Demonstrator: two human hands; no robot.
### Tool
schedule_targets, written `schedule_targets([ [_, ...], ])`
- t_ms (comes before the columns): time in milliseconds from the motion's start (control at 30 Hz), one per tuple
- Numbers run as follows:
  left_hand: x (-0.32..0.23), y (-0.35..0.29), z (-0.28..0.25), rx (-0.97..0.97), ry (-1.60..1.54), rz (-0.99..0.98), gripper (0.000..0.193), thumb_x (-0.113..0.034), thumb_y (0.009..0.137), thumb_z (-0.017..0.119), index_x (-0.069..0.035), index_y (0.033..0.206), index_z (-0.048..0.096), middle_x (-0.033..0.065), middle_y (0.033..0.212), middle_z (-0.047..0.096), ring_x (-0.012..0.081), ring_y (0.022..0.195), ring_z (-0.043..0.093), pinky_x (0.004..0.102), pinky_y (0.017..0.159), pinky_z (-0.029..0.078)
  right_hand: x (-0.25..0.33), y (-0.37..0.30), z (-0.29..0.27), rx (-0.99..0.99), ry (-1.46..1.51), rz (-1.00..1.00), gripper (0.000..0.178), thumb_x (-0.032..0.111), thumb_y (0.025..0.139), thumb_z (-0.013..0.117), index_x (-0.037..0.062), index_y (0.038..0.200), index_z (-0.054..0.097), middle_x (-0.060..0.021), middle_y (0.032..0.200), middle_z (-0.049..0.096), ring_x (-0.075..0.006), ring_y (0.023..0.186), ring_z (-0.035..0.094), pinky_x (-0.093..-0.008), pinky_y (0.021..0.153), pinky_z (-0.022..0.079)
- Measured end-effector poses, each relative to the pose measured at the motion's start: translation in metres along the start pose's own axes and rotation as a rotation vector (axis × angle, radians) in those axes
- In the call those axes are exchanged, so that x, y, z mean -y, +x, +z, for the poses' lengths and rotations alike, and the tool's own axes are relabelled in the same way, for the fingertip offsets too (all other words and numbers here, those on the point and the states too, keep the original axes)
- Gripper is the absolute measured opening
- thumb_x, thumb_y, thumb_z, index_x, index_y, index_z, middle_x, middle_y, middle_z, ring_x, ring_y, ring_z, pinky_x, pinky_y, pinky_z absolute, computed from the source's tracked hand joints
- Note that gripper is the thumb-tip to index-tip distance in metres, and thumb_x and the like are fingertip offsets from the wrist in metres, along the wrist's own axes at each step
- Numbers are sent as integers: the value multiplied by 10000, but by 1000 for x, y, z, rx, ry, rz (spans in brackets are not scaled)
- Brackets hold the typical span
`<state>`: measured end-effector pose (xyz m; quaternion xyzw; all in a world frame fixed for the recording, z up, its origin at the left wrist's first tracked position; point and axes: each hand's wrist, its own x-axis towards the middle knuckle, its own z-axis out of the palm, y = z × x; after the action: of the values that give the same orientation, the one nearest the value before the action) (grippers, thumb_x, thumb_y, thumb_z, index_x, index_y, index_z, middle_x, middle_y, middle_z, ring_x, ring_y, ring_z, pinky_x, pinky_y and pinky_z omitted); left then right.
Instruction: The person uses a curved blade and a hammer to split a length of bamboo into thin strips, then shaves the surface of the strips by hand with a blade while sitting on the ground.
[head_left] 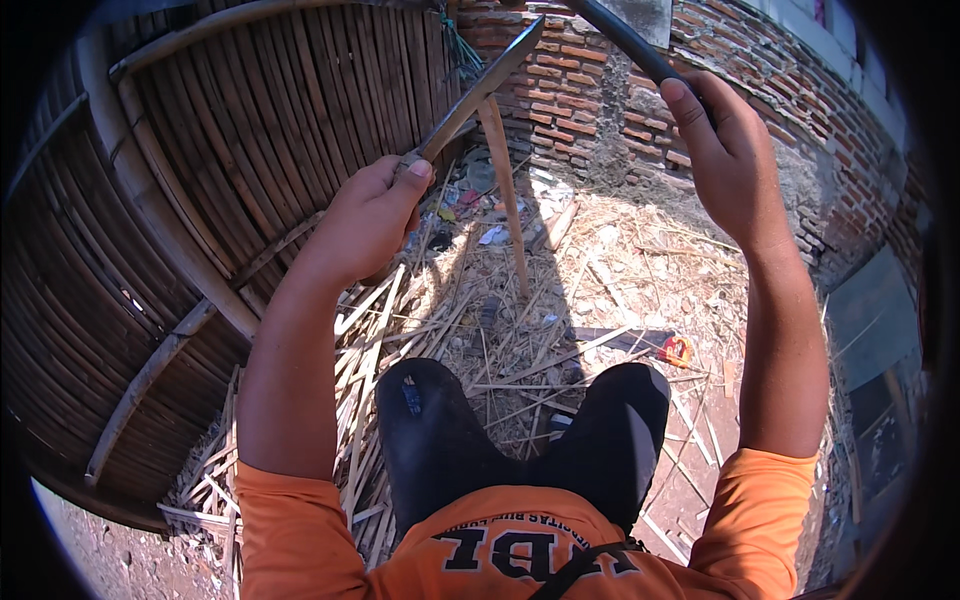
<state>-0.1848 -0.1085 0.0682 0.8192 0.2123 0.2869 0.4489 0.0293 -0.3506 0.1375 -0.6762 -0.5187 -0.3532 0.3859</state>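
Observation:
My left hand (375, 215) is closed around the handle of a machete (485, 88), its blade slanting up to the right. A narrow wooden stick (507, 190) stands roughly upright below the blade; its top meets the blade in view, but I cannot tell whether they touch. Raised at the upper right, my right hand (728, 150) grips a dark, rod-like tool handle (625, 42). That handle slants up to the left and runs out at the top edge, so the tool's far end is mostly hidden.
A bamboo slat wall (290, 110) rises at the left. A worn brick wall (560, 95) closes off the back and right. Split bamboo strips (370, 360) and pale shavings (640, 240) cover the ground around my knees. A red-and-yellow item (677, 350) lies right of centre.

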Motion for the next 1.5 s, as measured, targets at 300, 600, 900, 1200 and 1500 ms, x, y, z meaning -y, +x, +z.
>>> schedule_targets([
  [300, 2, 2, 8, 11, 6, 19, 450, -433, 1109, 420, -17, 1118, 590, -5, 634, 477, 88, 532, 422, 283, 523, 371, -3, -19, 16, 202, -31, 107, 419, 396, 1044, 599, -14, 1075, 682, -123, 698, 604, -213, 615, 539, -397, 599, 435],
  [600, 2, 1, 10, -12, -24, 18, 443, -431, 1110, 409, -30, 1117, 595, -6, 633, 477, 86, 511, 415, 284, 511, 367, -11, -17, 10, 42, 46, 25, 363, 369, 1060, 585, 13, 1064, 658, -101, 690, 556, -189, 615, 505, -370, 579, 397],
  [900, 0, 1, 15, 15, -21, 16, 461, -435, 1116, 394, -18, 1141, 591, -7, 644, 482, 80, 511, 408, 279, 498, 357, -6, -19, 3, -86, 93, 9, 393, 403, 1054, 595, 28, 1147, 665, -29, 725, 604, -111, 636, 500, -309, 573, 395],
  [1200, -2, 0, 24, 35, -17, 36, 440, -421, 1111, 422, -17, 1148, 595, -4, 661, 482, 82, 518, 417, 279, 494, 364, -9, -29, -3, 13, 110, 133, 475, 484, 1053, 557, 22, 1043, 665, -48, 736, 579, -142, 689, 523, -330, 626, 413],
  [1500, 3, 8, 26, 17, 11, 75, 427, -423, 1106, 438, -29, 1135, 598, 1, 667, 494, 85, 535, 426, 290, 506, 370, -28, -38, 0, 93, 34, 122, 542, 549, 1050, 523, 25, 1062, 664, -43, 751, 596, -139, 686, 528, -317, 624, 420],
])
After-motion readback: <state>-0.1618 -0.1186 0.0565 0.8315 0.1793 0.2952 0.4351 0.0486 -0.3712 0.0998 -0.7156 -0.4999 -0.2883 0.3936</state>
